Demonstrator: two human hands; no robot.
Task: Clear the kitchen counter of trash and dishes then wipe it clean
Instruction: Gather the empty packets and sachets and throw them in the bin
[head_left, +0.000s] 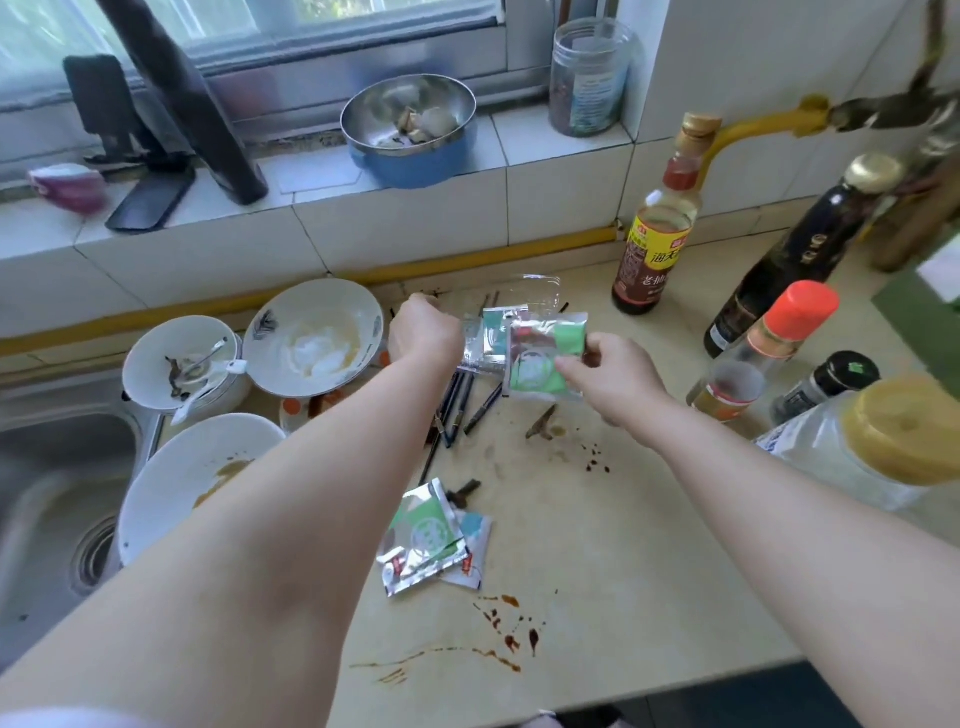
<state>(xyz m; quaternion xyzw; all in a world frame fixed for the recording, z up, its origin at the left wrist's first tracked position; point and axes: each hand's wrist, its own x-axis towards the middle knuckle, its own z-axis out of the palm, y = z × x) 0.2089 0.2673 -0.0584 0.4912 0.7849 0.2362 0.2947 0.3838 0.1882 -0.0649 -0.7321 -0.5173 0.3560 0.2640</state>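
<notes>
Head view: the only camera, looking down over both forearms at the kitchen counter (597, 519).
Step in hand: gathering spent seasoning sachets as trash, by my reading. The dishes and the wiping look not yet begun.
Right hand (608, 374): thumb and fingers pinch the right edge of a green sachet (537, 364), held up off the counter.
Left hand (423, 332): its back faces the camera and the fingers are curled under, seemingly clutching a silver sachet (480, 340) by its left edge. The fingertips themselves are hidden.
Held sachets: they overlap, the green one in front, above the dark chopsticks (457, 405).
Trash left: two loose sachets (423, 535) lie overlapped nearer the front edge. A clear wrapper (535, 288) sits behind the hands, and a brown scrap (540, 428) lies just beside the chopsticks.
Dishes: soiled bowls (311, 338) and a plate (192, 478) crowd the left side, next to the sink (57, 467).
Mess to wipe: sauce splatters (509, 634) near the front edge.
Doing it well: bring both held sachets into one hand, so the other is free for the loose sachets and the wrapper. Keep torn openings upward, since dregs may drip. Lift clear of the chopsticks. Mind the right forearm, which passes close to the condiment bottles (763, 353).
</notes>
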